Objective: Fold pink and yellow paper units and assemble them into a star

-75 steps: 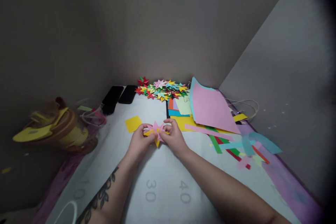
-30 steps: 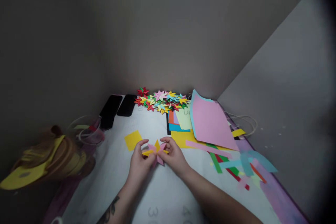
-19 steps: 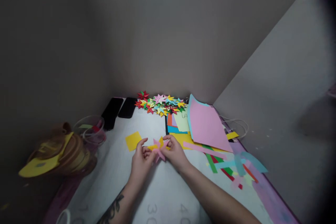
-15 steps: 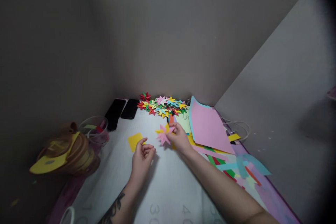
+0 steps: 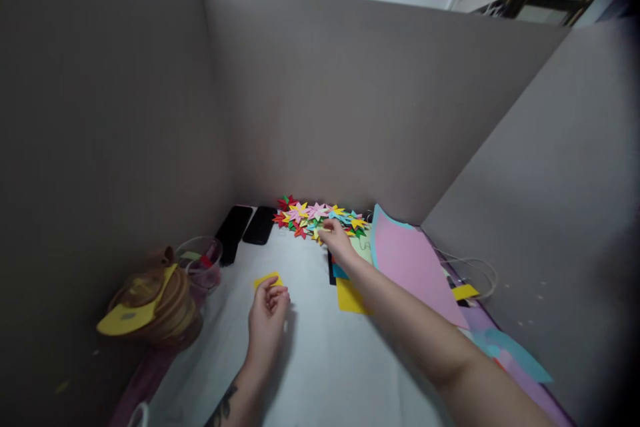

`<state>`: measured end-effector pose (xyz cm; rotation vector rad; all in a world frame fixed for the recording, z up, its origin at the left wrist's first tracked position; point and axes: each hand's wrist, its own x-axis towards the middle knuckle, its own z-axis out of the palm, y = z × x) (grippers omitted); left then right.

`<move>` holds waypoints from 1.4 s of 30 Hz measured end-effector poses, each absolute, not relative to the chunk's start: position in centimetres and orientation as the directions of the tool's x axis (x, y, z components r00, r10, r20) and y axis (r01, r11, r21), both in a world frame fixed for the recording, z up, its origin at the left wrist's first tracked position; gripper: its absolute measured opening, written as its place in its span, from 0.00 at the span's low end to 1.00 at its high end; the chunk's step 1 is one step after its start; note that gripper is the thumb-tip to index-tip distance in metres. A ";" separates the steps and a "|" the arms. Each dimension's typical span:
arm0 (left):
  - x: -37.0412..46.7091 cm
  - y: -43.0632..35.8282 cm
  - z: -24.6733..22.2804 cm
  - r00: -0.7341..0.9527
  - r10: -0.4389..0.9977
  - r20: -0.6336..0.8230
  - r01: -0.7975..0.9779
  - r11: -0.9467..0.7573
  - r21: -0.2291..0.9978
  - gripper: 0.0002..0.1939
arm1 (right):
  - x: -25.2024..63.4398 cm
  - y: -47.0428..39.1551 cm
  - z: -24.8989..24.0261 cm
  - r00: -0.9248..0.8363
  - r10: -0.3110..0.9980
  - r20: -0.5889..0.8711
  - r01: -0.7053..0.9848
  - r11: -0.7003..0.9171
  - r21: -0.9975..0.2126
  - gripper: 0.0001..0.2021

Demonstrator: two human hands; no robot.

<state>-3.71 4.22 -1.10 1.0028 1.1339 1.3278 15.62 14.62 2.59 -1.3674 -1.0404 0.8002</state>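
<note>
My left hand (image 5: 269,313) hovers over the white work surface with its fingers loosely bent and apart, nothing in it. Just behind its fingertips lies a yellow paper square (image 5: 268,279), partly hidden by them. My right hand (image 5: 338,238) reaches to the front of a heap of folded paper stars (image 5: 317,212) in red, yellow, pink, green and blue. Its fingers are loosely curled, with no star visible between them, though the fingertips partly overlap the heap. A pink and yellow star (image 5: 299,212) rests on the heap, left of that hand.
Two black phones (image 5: 260,225) lie at the back left, near a clear plastic cup (image 5: 204,267) and a brown round container (image 5: 150,307) with yellow paper. On the right are a large pink sheet (image 5: 415,263), yellow paper (image 5: 351,297) and a white cable (image 5: 483,270). Grey partitions (image 5: 325,100) enclose the surface.
My right hand has moved forward to the heap, and the pink and yellow star it held now lies there. My left hand stays near the yellow square. The camera has tilted up.
</note>
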 end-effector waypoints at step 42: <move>-3.5 9.9 -3.0 -0.126 0.961 0.244 0.481 -0.157 0.863 0.28 | 20.8 0.4 -1.7 0.281 0.817 0.503 0.810 0.079 -0.581 0.09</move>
